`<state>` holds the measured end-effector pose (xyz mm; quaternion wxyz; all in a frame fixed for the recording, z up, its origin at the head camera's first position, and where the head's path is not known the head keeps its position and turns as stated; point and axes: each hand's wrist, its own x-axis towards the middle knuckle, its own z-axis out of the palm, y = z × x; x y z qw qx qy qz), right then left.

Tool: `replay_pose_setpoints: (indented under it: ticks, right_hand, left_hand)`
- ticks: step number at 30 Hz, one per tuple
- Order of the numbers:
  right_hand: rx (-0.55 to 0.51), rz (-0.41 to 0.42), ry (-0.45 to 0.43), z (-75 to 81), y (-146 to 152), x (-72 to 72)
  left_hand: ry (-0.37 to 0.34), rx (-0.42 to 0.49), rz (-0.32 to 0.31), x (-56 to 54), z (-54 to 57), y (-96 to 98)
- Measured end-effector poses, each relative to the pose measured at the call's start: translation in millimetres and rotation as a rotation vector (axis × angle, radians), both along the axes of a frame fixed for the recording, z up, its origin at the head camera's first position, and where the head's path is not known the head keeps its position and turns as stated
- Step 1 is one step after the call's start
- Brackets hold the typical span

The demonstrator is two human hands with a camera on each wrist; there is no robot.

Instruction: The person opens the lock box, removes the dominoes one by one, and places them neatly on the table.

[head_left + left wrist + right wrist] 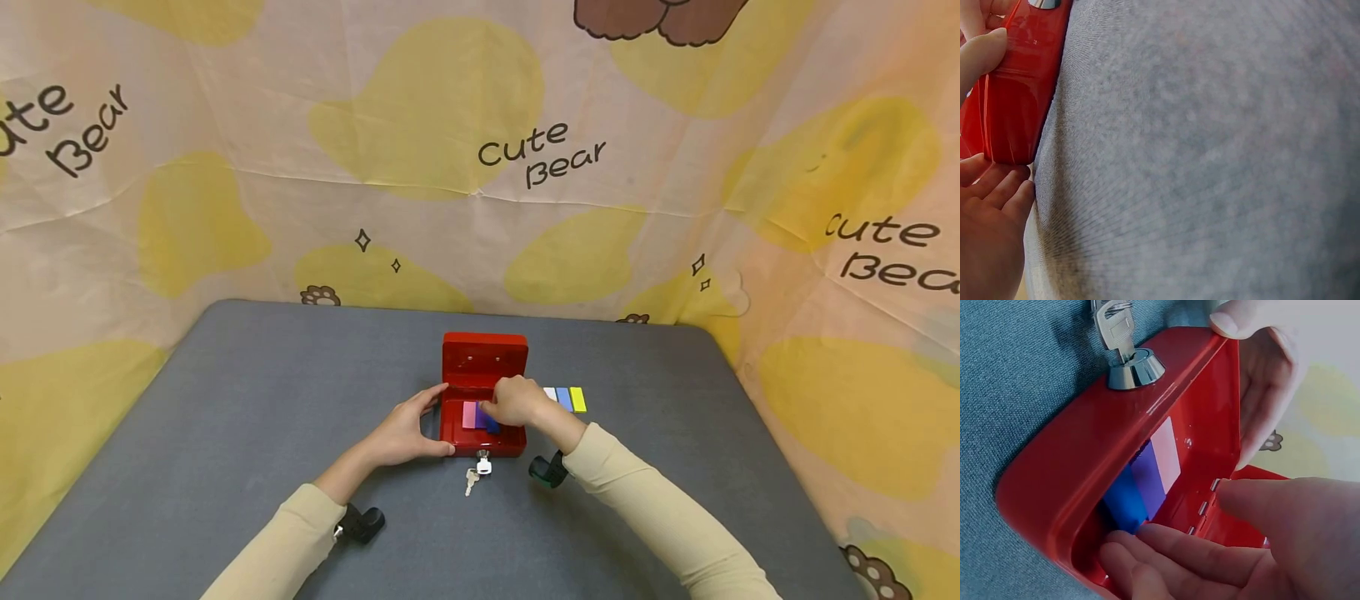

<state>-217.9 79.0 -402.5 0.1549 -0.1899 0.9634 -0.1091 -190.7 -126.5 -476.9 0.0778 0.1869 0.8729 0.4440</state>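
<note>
A red metal cash box [484, 350] stands with its lid raised, and a key [484, 466] sits in its front lock. My left hand [402, 432] holds the box's left side, thumb at the front corner and fingers along the outer wall. Inside lie flat rectangular pieces side by side: pink [1166, 456], purple [1149, 481] and blue [1125, 501]. My right hand [517, 402] reaches into the right part of the box. In the right wrist view its fingertips are at the blue piece's end, while the thumb stays apart near the hinges.
Right of the box lie a white piece [551, 393], a light blue piece [564, 399] and a yellow piece [577, 399], in a row. A second key [472, 481] hangs by the lock. Grey cloth covers the table [300, 383]; a printed curtain [420, 125] stands behind.
</note>
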Motion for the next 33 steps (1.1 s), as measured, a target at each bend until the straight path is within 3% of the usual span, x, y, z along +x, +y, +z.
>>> replay_pose_setpoints:
  ticks: [33]
  right_hand:
    - [-0.213, -0.019, -0.034, -18.9, -8.0, 4.0]
  left_hand:
    - [0.021, 0.016, -0.012, 0.3, 0.8, -0.4]
